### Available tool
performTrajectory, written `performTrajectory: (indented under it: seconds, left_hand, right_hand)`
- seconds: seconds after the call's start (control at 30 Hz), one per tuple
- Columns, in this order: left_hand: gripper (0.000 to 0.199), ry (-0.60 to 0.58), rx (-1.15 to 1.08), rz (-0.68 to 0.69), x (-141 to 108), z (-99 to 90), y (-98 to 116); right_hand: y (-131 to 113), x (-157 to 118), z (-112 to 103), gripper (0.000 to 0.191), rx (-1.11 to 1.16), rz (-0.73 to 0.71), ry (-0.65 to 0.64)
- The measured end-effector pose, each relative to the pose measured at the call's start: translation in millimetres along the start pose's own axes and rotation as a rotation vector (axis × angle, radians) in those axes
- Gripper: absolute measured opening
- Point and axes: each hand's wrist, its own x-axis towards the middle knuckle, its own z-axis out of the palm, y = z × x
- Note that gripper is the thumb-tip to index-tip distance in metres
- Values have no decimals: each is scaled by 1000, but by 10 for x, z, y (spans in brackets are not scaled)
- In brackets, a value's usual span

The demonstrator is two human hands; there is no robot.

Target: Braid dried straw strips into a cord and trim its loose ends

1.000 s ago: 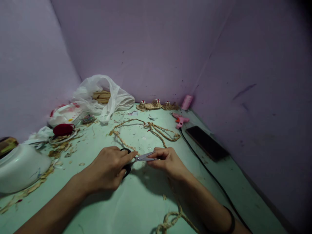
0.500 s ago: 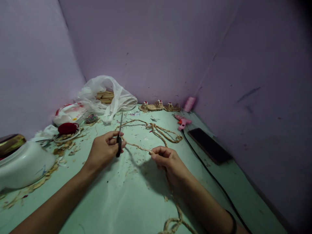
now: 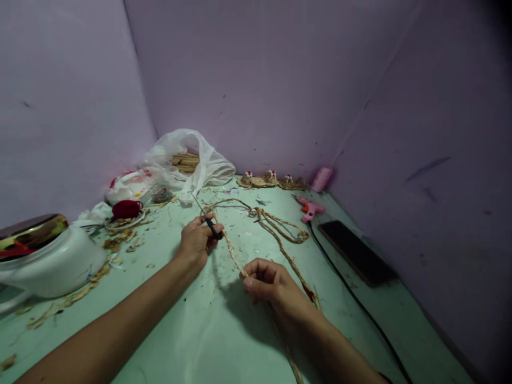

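Note:
In my left hand [image 3: 199, 241] is a pair of black-handled scissors [image 3: 213, 228], its blades pointing away toward the white bag. A braided tan cord [image 3: 232, 250] runs from beside the scissors to my right hand [image 3: 266, 280], where thumb and fingers pinch it. More of the cord passes below my right hand toward the near edge of view. Beyond the hands, the rest of the cord lies looped and knotted on the green tabletop [image 3: 208, 330].
At the right lie a pink glue gun [image 3: 310, 208] with a black cable, a phone [image 3: 358, 253] and a pink roll [image 3: 321, 179]. Small woven slippers [image 3: 264, 180] sit by the wall. Left are a plastic bag [image 3: 214, 165], red yarn [image 3: 125, 209], a white pot [image 3: 68, 264] and scraps.
The view has shifted left. The scissors have tilted to point up and left. My right hand has come nearer with the cord, which now slopes more steeply between the hands.

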Motion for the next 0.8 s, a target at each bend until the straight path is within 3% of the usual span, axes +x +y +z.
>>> performTrajectory:
  seconds: [0.13,0.3,0.47,0.67,0.8]
  left_hand:
    - [47,-90,31,175,-61,23,86]
    - [47,-148,56,256,-218,64,116]
    - [46,-161,148,358,-227,68,162]
    - [41,-269,215,396,-236,218,233]
    - [42,-264,237,389,-197,310,208]
  right_hand:
    - [55,16,12,30,-27,72,-114]
    - [-18,28,27,47,-11,-23,-108]
    - [-175,-9,-107,60,-7,-80,-183]
    - [-121,38,-127,36,74,-16,-56]
    - [-61,73,-75,27,166,-8,-16]
